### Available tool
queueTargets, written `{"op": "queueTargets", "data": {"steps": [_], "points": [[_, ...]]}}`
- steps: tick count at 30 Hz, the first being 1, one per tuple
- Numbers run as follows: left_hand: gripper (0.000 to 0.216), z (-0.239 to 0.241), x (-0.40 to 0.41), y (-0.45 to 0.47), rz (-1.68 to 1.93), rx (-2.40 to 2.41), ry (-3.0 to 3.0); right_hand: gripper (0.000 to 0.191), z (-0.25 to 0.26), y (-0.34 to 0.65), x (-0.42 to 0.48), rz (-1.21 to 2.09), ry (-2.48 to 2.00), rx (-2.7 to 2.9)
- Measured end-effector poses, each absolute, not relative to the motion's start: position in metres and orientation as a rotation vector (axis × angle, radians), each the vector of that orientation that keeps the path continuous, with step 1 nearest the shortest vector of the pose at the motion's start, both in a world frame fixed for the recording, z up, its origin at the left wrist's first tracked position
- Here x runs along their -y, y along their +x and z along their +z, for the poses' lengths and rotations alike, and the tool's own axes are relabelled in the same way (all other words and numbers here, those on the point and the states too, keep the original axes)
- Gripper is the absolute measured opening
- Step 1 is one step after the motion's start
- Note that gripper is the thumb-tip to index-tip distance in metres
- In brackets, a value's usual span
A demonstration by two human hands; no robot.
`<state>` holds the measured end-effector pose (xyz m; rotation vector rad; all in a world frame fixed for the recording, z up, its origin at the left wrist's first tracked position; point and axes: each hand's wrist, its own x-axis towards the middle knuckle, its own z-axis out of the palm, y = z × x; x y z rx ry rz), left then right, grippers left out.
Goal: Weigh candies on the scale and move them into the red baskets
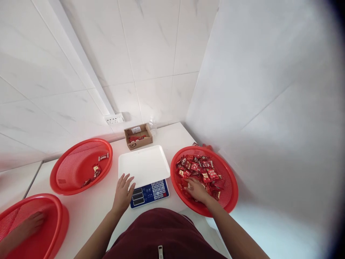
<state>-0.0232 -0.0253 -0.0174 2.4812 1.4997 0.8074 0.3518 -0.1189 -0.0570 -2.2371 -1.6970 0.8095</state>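
My left hand (123, 191) hovers with spread fingers at the front left corner of the scale's white weighing tray (144, 163), holding nothing. Below that tray, the scale's blue panel (150, 193) shows dark displays and a number keypad. On the right stands a red mesh basket (232, 187) holding many small wrapped candies (195, 166), mostly in red packets. My right hand (196, 189) reaches into this basket, its fingers bent down among the candies. Whatever lies under those fingertips is hidden.
Behind the scale sit a small cardboard box (138, 143) with red packets and a clear plastic bottle (152, 126). A second red basket (78, 165) at left has a few packets. Another person's hand (33, 222) is inside a third red basket (58, 230). Tiled walls enclose the corner.
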Motion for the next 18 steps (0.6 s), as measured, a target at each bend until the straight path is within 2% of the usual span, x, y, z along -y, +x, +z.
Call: {"op": "queueTargets", "data": {"steps": [3,7,11,14,18], "points": [[0.034,-0.013,0.028,-0.019,0.819,-1.484,2.457,0.042,-0.051,0.370,0.121,0.764,-2.274,1.649],[0.035,-0.011,0.030,-0.018,0.828,-1.462,2.451,0.052,-0.047,0.415,0.115,0.536,-2.565,1.373],[0.034,-0.013,0.033,-0.017,0.822,-1.464,2.438,0.064,-0.056,0.423,0.110,0.481,-2.835,1.246],[0.033,-0.015,0.037,-0.016,0.813,-1.468,2.422,0.064,-0.065,0.405,0.108,0.530,-2.791,1.340],[0.033,-0.017,0.040,-0.015,0.789,-1.481,2.385,0.054,-0.069,0.388,0.112,0.618,-2.566,1.514]]}}
